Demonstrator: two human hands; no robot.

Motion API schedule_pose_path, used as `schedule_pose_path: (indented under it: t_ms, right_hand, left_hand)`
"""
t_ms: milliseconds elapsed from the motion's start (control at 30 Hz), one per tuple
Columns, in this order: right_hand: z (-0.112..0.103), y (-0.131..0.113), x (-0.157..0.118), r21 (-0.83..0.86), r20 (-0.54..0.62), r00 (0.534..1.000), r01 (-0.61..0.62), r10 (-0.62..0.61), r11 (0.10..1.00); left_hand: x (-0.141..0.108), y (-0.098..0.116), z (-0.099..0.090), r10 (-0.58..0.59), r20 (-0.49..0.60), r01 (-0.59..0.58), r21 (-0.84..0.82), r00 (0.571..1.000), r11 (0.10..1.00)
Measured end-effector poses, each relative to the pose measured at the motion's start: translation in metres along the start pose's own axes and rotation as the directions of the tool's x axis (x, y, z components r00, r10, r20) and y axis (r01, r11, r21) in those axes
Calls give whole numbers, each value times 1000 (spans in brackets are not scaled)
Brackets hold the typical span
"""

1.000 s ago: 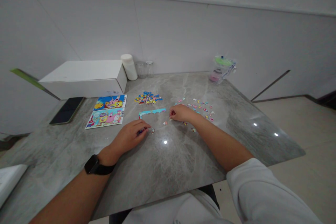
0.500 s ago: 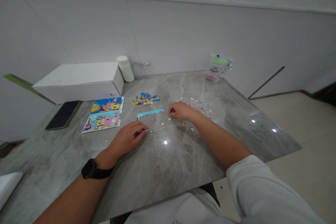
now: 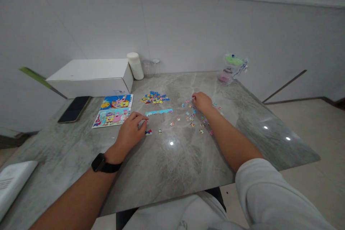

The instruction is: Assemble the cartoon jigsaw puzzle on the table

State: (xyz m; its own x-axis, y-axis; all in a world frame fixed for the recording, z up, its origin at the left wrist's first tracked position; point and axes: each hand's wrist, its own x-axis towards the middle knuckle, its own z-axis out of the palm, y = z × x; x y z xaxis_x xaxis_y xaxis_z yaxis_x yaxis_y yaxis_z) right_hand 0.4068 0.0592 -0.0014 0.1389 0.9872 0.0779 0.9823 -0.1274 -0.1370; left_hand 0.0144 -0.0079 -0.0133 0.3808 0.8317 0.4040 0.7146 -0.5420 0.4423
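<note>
My left hand (image 3: 132, 128) rests by the left end of a joined strip of light-blue jigsaw pieces (image 3: 159, 112), thumb and forefinger apart and nothing visible held. Just right of its thumb lie a red and dark-blue piece (image 3: 148, 132) and a small loose jigsaw piece (image 3: 160, 131). My right hand (image 3: 203, 103) is over the far side of the scattered jigsaw pieces (image 3: 192, 124), its fingers curled into a pinch. Whatever may be between those fingertips is too small to make out. Some scattered pieces are hidden beneath the right hand and forearm.
Behind the strip is a heap of blue and yellow jigsaw pieces (image 3: 155, 98). A cartoon picture sheet (image 3: 111, 118), a phone (image 3: 74, 109) and a white box (image 3: 91, 75) are at left. A white bottle (image 3: 135, 66), clear glasses (image 3: 151, 68) and a plastic bag (image 3: 232, 69) stand farther back.
My right hand has moved away and to the right, from beside the strip to the scattered pieces. The left thumb and forefinger have parted, uncovering the red and dark-blue piece. The view has shifted slightly.
</note>
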Motion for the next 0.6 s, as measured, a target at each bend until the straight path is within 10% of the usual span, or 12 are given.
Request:
schedule_pose_path:
  t_ms: [600]
  right_hand:
    - [-5, 7, 17, 238, 100, 994, 17, -42, 971]
  left_hand:
    - [-2, 6, -1, -4, -5, 3, -71, 1000, 997]
